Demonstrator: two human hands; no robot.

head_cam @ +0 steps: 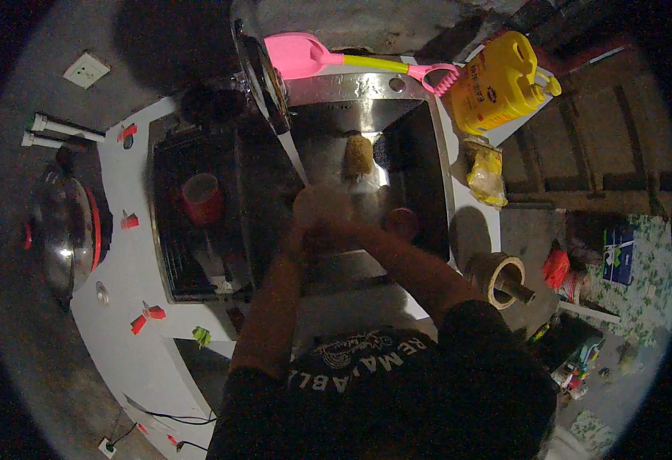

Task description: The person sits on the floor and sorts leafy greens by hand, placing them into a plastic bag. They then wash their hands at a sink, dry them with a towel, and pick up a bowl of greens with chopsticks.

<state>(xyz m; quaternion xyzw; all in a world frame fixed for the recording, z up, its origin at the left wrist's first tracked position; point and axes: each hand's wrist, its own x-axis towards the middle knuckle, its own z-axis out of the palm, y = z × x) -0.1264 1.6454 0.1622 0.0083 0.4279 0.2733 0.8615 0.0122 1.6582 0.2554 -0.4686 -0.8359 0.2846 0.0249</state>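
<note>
Under a water stream [294, 158] from the chrome faucet [261, 69], my left hand [308, 208] and my right hand [337, 217] are close together. Both are dim and blurred, so their fingers and anything between them cannot be made out. They are over the steel sink [440, 172]. Beyond them a tan, rough-looking piece [359, 155], perhaps a loofah or sponge, lies in the basin. To the right of my hands is a dark reddish round object [400, 223]. At the left, a red cup [202, 200] stands in the dark rack area [175, 259].
Behind the sink lies a pink toy shovel [298, 54] beside a yellow jug [494, 86]. A yellow plastic packet [487, 178] is on the right ledge. A lidded pan [65, 230] stands left on the white counter [111, 253]. At right is a mortar-like vessel [505, 282]; cables [169, 417] run lower left.
</note>
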